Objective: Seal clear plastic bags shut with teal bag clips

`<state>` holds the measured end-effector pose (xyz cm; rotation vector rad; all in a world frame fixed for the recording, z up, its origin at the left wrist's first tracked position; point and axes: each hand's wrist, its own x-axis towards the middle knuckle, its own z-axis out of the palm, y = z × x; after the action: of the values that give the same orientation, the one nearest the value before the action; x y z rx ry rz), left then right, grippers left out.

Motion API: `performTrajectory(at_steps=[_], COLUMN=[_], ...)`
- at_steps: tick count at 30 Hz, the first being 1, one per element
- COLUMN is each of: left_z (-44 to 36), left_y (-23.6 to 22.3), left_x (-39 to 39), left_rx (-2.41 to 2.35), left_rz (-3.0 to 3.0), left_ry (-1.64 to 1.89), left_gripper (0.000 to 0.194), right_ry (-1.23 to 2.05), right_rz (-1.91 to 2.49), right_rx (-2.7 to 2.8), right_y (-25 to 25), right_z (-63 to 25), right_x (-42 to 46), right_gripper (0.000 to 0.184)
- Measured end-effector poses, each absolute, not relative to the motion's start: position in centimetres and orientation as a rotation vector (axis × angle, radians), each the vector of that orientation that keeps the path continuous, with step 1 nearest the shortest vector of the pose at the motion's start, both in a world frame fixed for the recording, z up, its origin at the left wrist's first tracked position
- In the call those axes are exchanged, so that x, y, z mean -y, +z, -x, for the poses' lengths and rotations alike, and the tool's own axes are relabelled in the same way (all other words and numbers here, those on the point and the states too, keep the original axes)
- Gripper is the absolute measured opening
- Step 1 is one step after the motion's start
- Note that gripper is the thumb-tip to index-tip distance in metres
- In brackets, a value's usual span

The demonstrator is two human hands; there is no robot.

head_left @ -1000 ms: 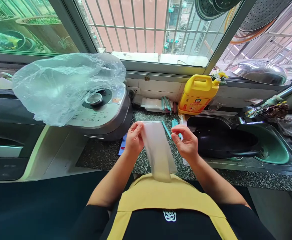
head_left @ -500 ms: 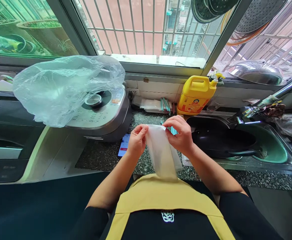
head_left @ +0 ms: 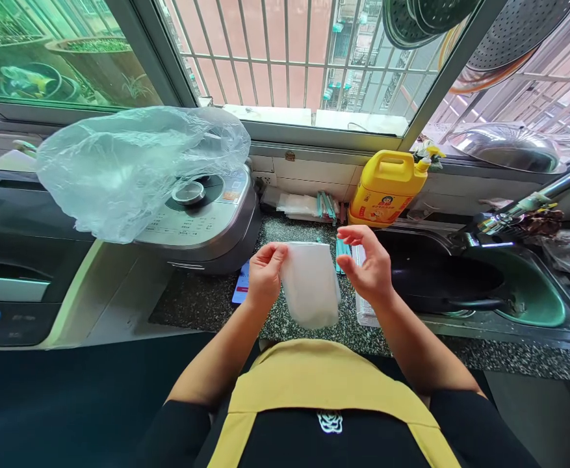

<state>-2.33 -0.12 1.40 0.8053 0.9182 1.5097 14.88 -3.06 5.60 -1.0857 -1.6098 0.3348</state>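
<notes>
My left hand (head_left: 266,273) pinches the upper left corner of a translucent white plastic bag (head_left: 310,286), which hangs above the speckled countertop (head_left: 197,299). To the right of the bag, my right hand (head_left: 368,265) is apart from it, with fingers spread and nothing in them. Beneath and beside the right hand lies a clear plastic box (head_left: 366,312), partly covered by it. Some teal strips (head_left: 342,253) show between the bag and that hand. A phone (head_left: 242,284) lies by my left wrist, partly hidden.
A rice cooker (head_left: 201,221) with a large clear plastic bag (head_left: 133,169) on top stands at left. Behind the hands are packets (head_left: 304,205) and a yellow detergent jug (head_left: 386,188). At right, a black wok (head_left: 445,279) sits in the sink (head_left: 538,299).
My right hand has let go of the bag and moved right, its fingers opening. The bag now hangs shorter, its lower edge higher. The left hand keeps its pinch.
</notes>
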Motion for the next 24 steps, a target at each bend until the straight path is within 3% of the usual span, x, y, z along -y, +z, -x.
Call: performTrajectory(at_steps=[4, 9, 11, 15, 24], left_z=[2.6, 3.0, 2.9, 2.7, 3.6], left_y=[1.1, 1.9, 2.5, 3.2, 0.0], left_x=[0.3, 0.7, 0.9, 1.0, 0.9], left_rx=[-0.905, -0.886, -0.88, -0.801, -0.951], left_rz=[-1.018, -1.206, -1.324, -1.49, -1.6], left_ry=[1.504, 1.471, 1.431, 1.34, 1.152], left_gripper=[0.034, 0.031, 0.028, 0.028, 0.047], right_ry=[0.501, 0.521, 0.51, 0.474, 0.43], right_rz=[1.126, 1.117, 1.088, 1.09, 1.158], right_rx=[1.654, 1.727, 1.828, 2.002, 1.744], right_y=[5.4, 5.8, 6.4, 7.1, 7.7], right_z=[-15.0, -15.8, -15.9, -15.3, -16.4], right_x=[2.9, 2.6, 2.4, 2.1, 1.3], right_gripper=[0.025, 0.02, 0.026, 0.016, 0.024])
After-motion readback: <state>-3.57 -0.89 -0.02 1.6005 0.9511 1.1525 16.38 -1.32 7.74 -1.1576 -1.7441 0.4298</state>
